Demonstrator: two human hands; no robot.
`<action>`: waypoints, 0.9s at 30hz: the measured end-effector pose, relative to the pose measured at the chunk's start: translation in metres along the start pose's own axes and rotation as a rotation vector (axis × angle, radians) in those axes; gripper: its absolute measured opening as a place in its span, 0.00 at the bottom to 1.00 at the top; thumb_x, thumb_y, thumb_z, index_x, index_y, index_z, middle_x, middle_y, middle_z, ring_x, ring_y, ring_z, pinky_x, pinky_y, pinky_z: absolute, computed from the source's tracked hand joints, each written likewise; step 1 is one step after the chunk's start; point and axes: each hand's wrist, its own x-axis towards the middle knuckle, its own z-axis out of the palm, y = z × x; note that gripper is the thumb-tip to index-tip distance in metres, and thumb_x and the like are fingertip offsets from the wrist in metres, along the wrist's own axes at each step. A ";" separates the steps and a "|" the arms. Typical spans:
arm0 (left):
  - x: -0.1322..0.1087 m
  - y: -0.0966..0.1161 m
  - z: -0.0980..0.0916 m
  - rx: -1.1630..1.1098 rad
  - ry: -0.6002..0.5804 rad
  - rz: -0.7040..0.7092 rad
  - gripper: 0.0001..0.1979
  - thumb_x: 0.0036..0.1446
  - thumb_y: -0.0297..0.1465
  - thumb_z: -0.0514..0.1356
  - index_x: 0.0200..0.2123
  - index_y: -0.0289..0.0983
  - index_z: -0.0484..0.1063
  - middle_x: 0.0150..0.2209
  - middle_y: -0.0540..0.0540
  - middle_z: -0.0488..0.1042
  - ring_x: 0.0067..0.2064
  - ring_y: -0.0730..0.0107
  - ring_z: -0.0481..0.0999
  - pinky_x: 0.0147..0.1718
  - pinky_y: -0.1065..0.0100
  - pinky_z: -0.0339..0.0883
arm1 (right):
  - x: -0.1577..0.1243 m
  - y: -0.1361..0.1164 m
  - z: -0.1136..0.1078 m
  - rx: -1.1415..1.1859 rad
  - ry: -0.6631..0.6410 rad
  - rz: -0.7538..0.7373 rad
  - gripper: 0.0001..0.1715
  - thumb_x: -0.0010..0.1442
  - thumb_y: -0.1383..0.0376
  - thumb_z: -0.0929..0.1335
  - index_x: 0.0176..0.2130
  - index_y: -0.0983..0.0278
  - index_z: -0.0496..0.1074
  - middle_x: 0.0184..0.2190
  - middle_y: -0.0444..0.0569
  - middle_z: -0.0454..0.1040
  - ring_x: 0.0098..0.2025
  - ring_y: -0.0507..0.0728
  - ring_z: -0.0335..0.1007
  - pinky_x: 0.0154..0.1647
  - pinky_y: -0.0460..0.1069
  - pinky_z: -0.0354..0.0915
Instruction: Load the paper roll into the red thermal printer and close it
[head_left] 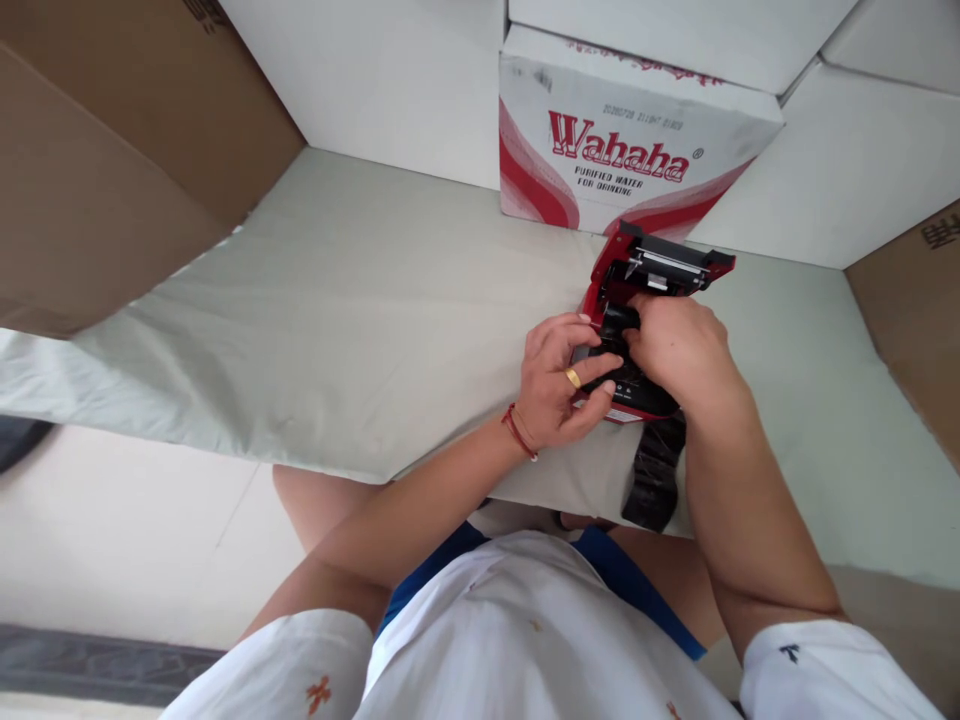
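A small red and black machine, seemingly a label printer (630, 395), sits on the cloth-covered table with its lid (667, 262) raised. My left hand (559, 385), a gold ring on one finger, grips the machine's left side. Its fingertips and thumb touch the black inner parts and the front edge. My right hand (686, 350) reaches in under the lid, fingers curled beside a black roll (621, 322). Its fingertips are hidden, so what they pinch cannot be made out. From the machine's front, a crinkled black strip (654, 480) hangs toward the table's near edge.
Behind the machine stands a white and red water carton (626, 150) against white boxes (390, 80). Brown cardboard boxes flank the table, one large at left (135, 150) and one at right (919, 300). The pale green tablecloth (360, 300) has wrinkles along its near edge.
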 end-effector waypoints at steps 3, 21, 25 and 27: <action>-0.001 -0.005 0.004 0.073 -0.008 0.075 0.09 0.58 0.41 0.71 0.42 0.51 0.87 0.48 0.41 0.78 0.64 0.38 0.70 0.72 0.34 0.53 | -0.010 0.000 -0.004 0.044 -0.030 -0.028 0.22 0.68 0.62 0.71 0.59 0.59 0.83 0.43 0.59 0.87 0.43 0.70 0.83 0.42 0.58 0.70; 0.001 -0.005 0.009 0.496 0.202 0.641 0.08 0.65 0.32 0.64 0.46 0.45 0.80 0.38 0.49 0.81 0.53 0.58 0.82 0.62 0.50 0.67 | -0.039 0.045 0.027 0.626 0.765 -0.289 0.23 0.81 0.53 0.64 0.59 0.58 0.83 0.56 0.56 0.86 0.60 0.65 0.82 0.65 0.65 0.75; -0.002 -0.009 0.011 0.529 0.200 0.618 0.09 0.66 0.33 0.64 0.48 0.48 0.81 0.40 0.49 0.81 0.55 0.58 0.81 0.63 0.49 0.66 | -0.071 0.048 0.050 0.642 0.686 -0.440 0.20 0.80 0.60 0.66 0.63 0.57 0.81 0.61 0.55 0.85 0.66 0.65 0.81 0.70 0.67 0.73; -0.004 -0.012 0.011 0.518 0.218 0.618 0.11 0.65 0.34 0.65 0.49 0.49 0.81 0.42 0.48 0.82 0.57 0.56 0.80 0.63 0.48 0.67 | -0.078 0.050 0.060 0.662 0.651 -0.461 0.20 0.79 0.62 0.66 0.63 0.58 0.81 0.63 0.55 0.84 0.68 0.65 0.79 0.72 0.68 0.72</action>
